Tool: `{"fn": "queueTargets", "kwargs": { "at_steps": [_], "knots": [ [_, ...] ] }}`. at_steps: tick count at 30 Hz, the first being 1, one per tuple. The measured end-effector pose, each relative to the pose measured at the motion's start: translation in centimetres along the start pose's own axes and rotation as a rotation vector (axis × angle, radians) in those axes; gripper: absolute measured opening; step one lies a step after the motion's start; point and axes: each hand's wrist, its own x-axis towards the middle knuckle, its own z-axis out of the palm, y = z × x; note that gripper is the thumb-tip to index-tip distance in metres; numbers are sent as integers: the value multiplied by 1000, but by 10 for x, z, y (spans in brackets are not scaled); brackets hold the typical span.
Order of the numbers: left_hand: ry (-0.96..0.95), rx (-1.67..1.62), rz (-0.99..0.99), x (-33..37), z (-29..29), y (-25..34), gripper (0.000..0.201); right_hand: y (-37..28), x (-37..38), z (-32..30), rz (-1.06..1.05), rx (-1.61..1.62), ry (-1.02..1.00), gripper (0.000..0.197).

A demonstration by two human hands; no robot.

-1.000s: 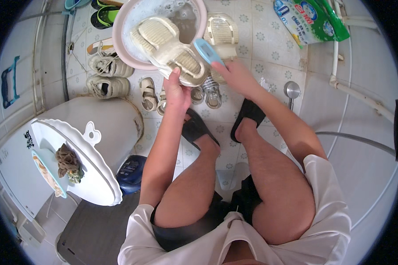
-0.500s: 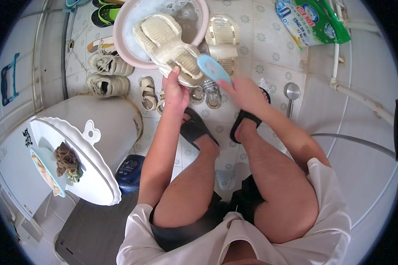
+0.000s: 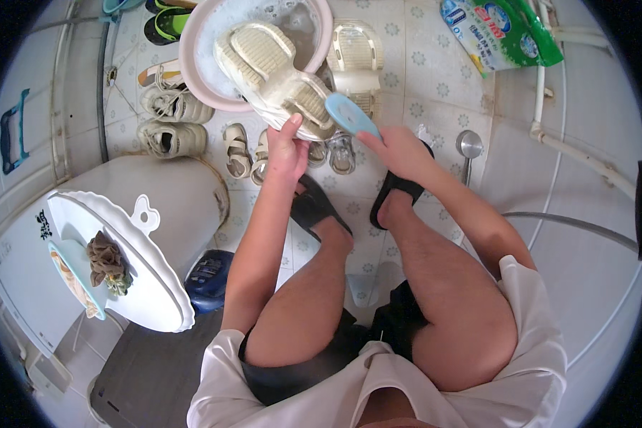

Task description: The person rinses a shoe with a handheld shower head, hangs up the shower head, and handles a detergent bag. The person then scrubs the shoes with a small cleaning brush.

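Observation:
A cream-white shoe [image 3: 269, 71], sole turned up, slants over the near edge of a pink basin [image 3: 187, 64] of sudsy water. My left hand [image 3: 288, 153] grips its near end, thumb lying against the sole's edge. In my right hand [image 3: 402, 152] is the handle of a light blue brush [image 3: 349, 114]. The brush head is at the sole's right edge; its bristles are hidden beneath it, so contact is hard to judge. To the right of the basin another pale shoe [image 3: 355, 53] lies sole up on the tiles.
Several sandals [image 3: 237, 151] stand near my feet. Sneakers [image 3: 171, 138] sit left of the basin. A green detergent pouch [image 3: 503, 36] is at the far right, above a metal floor drain [image 3: 469, 145]. A scalloped white tray [image 3: 146, 289] holding a brown cloth [image 3: 107, 258] is at left.
The brush and my right hand have shifted slightly right along the sole's near end. My left thumb sits a little farther right on the shoe, which stays nearly in place.

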Motion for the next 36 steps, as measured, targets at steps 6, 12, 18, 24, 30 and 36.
{"fn": "queueTargets", "kwargs": {
  "at_steps": [6, 12, 18, 24, 30, 36],
  "knots": [
    [26, -23, -80, 4, -7, 0, 57, -4, 9, 3, 37, -49, -41, 68],
    [-5, -93, -133, 5, -4, -1, 57, -16, 55, -4, -62, 75, 110, 68],
    [40, -26, -164, 7, -11, -1, 58, 0, 23, 11, 10, 153, -28, 68],
    [79, -50, -154, 3, -1, -6, 61, -21, 3, 17, -108, 219, 38, 68],
    [104, -38, -162, 4, 6, -6, 60, -26, 31, 11, -19, 152, 19, 71],
    [62, -64, -185, -2, 7, -1, 61, -17, 43, 1, 9, 171, 93, 71]
  ]
}}
